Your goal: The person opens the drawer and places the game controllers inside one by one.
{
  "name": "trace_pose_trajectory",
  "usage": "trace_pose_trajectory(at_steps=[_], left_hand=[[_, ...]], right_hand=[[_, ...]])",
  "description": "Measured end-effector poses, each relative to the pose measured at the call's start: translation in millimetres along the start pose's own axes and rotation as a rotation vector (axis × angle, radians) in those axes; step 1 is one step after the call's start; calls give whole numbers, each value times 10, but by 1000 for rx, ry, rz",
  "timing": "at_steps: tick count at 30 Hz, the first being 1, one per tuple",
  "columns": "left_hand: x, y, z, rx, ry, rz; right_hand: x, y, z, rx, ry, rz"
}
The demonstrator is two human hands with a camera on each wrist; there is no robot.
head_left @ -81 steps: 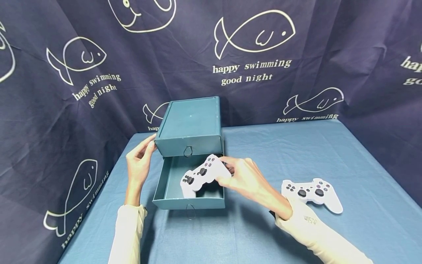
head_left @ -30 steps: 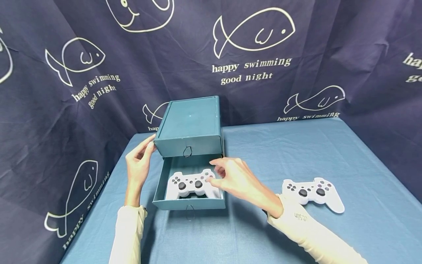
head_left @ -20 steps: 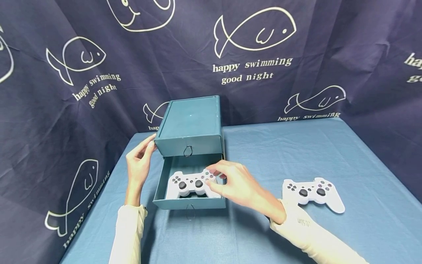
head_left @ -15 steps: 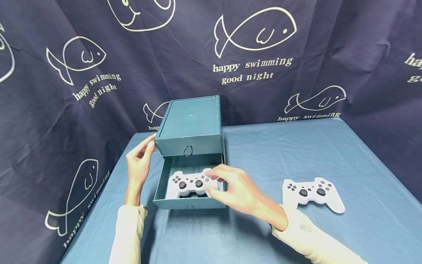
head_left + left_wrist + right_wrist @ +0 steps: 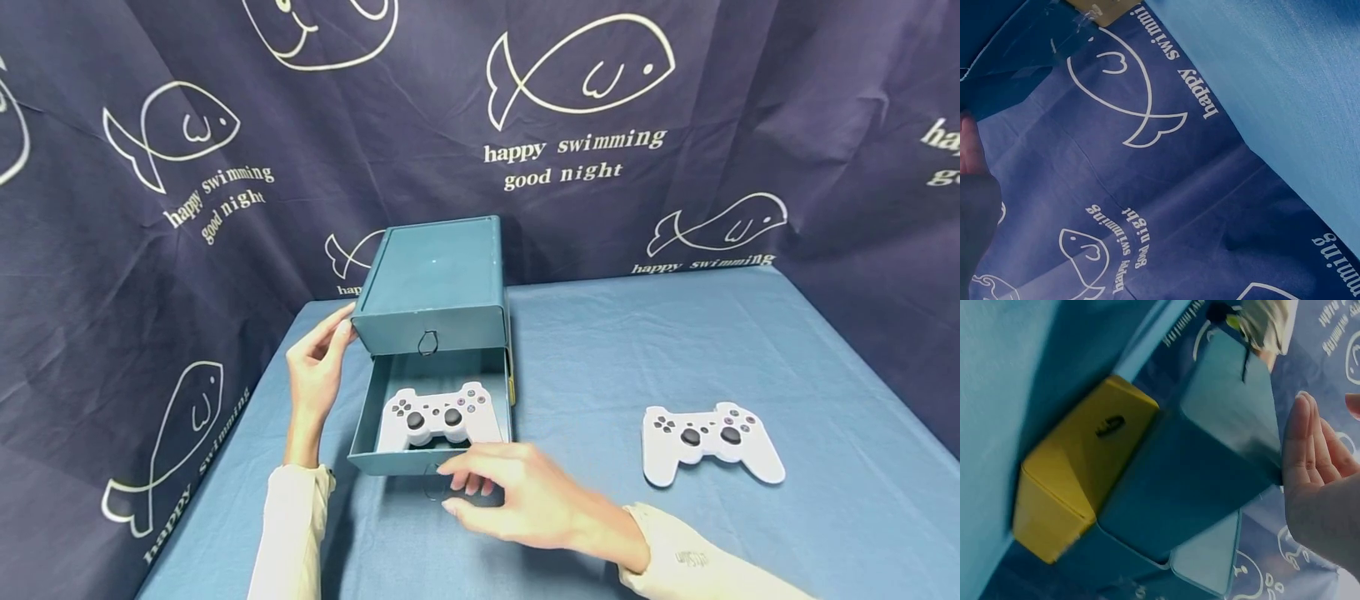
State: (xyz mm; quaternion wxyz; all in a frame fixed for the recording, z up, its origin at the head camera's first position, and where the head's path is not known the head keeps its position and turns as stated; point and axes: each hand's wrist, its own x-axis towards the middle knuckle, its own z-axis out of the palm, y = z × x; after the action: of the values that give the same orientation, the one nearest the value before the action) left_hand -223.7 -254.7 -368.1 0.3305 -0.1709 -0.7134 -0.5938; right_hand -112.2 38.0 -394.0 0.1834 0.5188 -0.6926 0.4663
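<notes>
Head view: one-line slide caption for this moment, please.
Left hand at the teal cabinet, right hand by its open drawer; white controller inside, second controller on the blue cloth.

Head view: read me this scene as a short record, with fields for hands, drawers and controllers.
Upper drawer: closed, wire loop on front
Lower drawer: pulled open
Controller inside: white, sticks facing up, in the lower drawer
Other controller: white, on the blue cloth, right of the drawers
Left hand: fingers at the upper drawer's left front corner
Right hand: holding nothing, near the lower drawer's front
Backdrop: navy, white fish drawings
</notes>
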Motion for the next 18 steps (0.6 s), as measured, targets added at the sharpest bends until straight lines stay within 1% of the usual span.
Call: trace_pose_trajectory(at_steps=[7,14,18], left_hand=[[-7,2,-7,0,0,-1],[1,2,-7,2,-5,4],[1,3,-3,-7,-5,9]], right_hand=[[-124,45,163,-22,-53,93],[-167,74,257,-128,-97,153],[-167,74,287,-156,-143,193]])
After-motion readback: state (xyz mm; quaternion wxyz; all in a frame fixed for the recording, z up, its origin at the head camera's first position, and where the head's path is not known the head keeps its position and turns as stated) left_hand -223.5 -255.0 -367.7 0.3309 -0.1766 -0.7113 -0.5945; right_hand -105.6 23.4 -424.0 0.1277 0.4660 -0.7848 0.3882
